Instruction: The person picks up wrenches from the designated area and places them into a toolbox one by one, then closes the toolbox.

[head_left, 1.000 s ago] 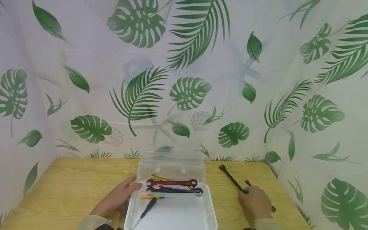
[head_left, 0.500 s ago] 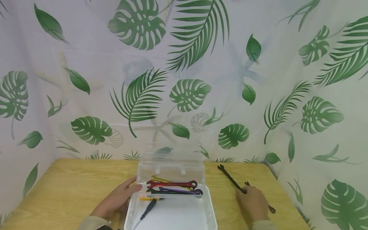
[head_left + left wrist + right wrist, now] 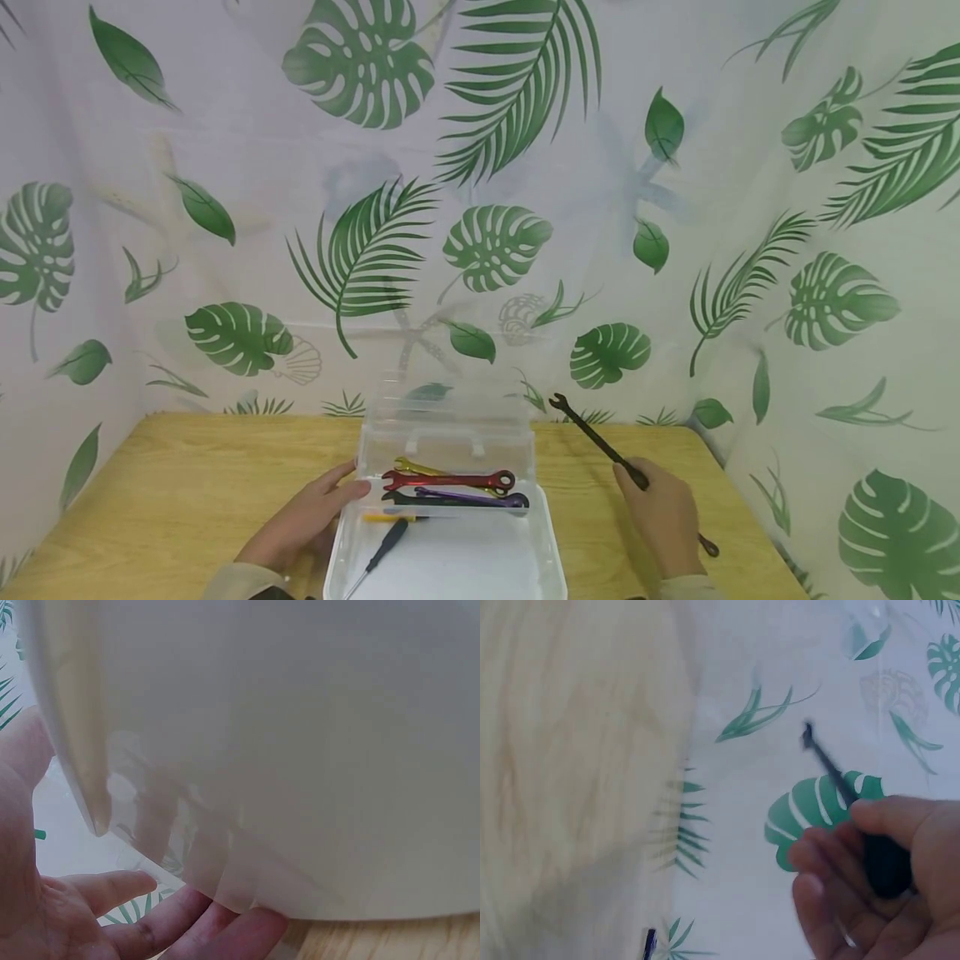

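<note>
My right hand [image 3: 663, 517] holds a black combination wrench [image 3: 596, 437] near its ring end, with the open-end jaw tilted up and away. In the right wrist view the thumb presses the wrench [image 3: 831, 769] against curled fingers. A second dark wrench [image 3: 708, 547] lies on the table, mostly hidden behind that hand. My left hand [image 3: 307, 517] holds the left side of a white plastic toolbox [image 3: 557, 546], thumb at its rim. The left wrist view shows fingertips [image 3: 259, 930] against the lower part of the box wall [image 3: 315, 787].
The box's clear lid [image 3: 450, 417] stands raised at the back. A red wrench [image 3: 450, 480], a gold wrench [image 3: 411, 464], a purple wrench [image 3: 516, 501] and a black one lie in its upper tray. Below are a black-handled screwdriver [image 3: 388, 540] and a yellow-handled tool [image 3: 380, 517].
My right hand has raised the black wrench from the table, its open end moving up and slightly left. The second wrench stays on the table. My left hand and the box have not moved.
</note>
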`<state>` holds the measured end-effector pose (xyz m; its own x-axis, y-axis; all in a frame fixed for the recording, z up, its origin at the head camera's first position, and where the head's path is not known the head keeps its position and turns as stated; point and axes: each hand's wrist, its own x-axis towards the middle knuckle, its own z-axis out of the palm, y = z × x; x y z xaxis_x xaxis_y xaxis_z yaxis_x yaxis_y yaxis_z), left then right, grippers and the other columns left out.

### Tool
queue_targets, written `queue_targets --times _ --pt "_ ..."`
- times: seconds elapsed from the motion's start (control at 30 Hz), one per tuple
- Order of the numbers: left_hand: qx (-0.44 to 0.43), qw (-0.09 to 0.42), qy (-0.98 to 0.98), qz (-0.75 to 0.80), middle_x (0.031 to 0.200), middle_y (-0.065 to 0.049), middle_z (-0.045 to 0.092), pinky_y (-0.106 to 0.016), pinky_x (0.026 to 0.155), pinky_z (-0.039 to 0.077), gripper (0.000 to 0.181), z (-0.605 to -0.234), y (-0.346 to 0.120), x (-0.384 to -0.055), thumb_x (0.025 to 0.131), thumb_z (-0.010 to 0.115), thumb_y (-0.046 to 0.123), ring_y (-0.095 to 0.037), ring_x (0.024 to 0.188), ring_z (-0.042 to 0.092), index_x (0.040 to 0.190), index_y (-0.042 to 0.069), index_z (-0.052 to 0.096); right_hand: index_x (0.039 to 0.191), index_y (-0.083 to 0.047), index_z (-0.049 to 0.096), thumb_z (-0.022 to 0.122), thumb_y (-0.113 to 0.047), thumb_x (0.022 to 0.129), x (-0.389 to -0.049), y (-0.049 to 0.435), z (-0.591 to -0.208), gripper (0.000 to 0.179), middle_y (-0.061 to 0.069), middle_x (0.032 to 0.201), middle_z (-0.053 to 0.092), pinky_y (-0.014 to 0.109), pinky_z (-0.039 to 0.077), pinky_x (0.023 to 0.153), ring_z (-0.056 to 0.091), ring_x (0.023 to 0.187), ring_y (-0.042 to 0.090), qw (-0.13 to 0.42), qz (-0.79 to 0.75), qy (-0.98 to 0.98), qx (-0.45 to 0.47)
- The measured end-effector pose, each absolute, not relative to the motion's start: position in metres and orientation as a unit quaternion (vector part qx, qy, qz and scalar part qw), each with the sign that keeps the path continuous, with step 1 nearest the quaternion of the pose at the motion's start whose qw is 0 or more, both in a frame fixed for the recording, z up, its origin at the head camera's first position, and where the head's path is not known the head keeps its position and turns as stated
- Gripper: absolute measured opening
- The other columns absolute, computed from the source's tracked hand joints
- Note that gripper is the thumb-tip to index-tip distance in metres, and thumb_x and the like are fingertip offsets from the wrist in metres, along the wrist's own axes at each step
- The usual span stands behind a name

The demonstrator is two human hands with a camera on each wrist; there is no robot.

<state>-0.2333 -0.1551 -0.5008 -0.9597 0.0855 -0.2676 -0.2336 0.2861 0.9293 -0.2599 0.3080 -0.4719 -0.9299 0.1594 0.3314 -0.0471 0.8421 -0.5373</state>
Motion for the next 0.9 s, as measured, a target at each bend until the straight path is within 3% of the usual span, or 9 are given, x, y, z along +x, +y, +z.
queue_targets --times 0.2,0.37,0.5,0.6,0.73,0.9 --pt "-0.052 0.140 0.768 0.623 0.140 -0.027 0.059 -0.059 0.090 0.058 0.074 -0.500 -0.154 -0.233 0.100 0.064 0.048 -0.037 0.111 0.068 0.159 0.010 0.039 0.107 -0.007 0.080 0.080 -0.017 0.093 -0.259 0.294 -0.468 0.017 0.006 0.096 0.079 0.024 0.057 0.062 0.072 0.075 0.017 0.281 0.304 -0.907 0.073" --pt "-0.059 0.146 0.769 0.619 0.140 -0.026 0.060 -0.059 0.089 0.058 0.076 -0.501 -0.154 -0.234 0.099 0.065 0.049 -0.037 0.111 0.069 0.159 0.011 0.039 0.102 -0.008 0.081 0.085 -0.005 0.085 -0.257 0.287 -0.467 0.018 0.005 0.099 0.079 0.020 0.059 0.066 0.074 0.080 0.017 0.330 0.305 -0.880 0.156" --pt "-0.058 0.147 0.778 0.608 0.145 -0.026 0.057 -0.066 0.099 0.050 0.077 -0.502 -0.155 -0.234 0.099 0.064 0.052 -0.042 0.121 0.064 0.160 0.012 0.037 0.101 -0.013 0.080 0.086 -0.001 0.082 -0.253 0.282 -0.465 0.023 -0.001 0.098 0.078 0.012 0.054 0.066 0.071 0.078 0.008 0.324 0.310 -0.867 0.216" --pt "-0.055 0.147 0.783 0.601 0.147 -0.026 0.054 -0.070 0.103 0.045 0.079 -0.503 -0.155 -0.235 0.099 0.063 0.054 -0.045 0.127 0.059 0.161 0.013 0.037 0.102 -0.017 0.078 0.085 0.001 0.081 -0.251 0.275 -0.464 0.028 -0.006 0.095 0.077 0.012 0.052 0.063 0.068 0.076 0.003 0.312 0.306 -0.857 0.274" --pt "-0.058 0.150 0.778 0.608 0.144 -0.026 0.057 -0.067 0.098 0.051 0.076 -0.504 -0.155 -0.236 0.100 0.063 0.051 -0.043 0.123 0.062 0.161 0.013 0.037 0.103 -0.018 0.077 0.085 0.000 0.080 -0.249 0.266 -0.464 0.031 -0.010 0.095 0.075 0.015 0.053 0.065 0.065 0.076 0.001 0.303 0.289 -0.845 0.333" --pt "-0.060 0.149 0.770 0.617 0.141 -0.026 0.060 -0.062 0.091 0.057 0.075 -0.504 -0.154 -0.235 0.100 0.064 0.049 -0.039 0.114 0.068 0.160 0.012 0.038 0.103 -0.018 0.077 0.086 -0.004 0.080 -0.247 0.259 -0.467 0.028 -0.011 0.097 0.074 0.014 0.053 0.072 0.065 0.079 0.000 0.292 0.285 -0.846 0.344"
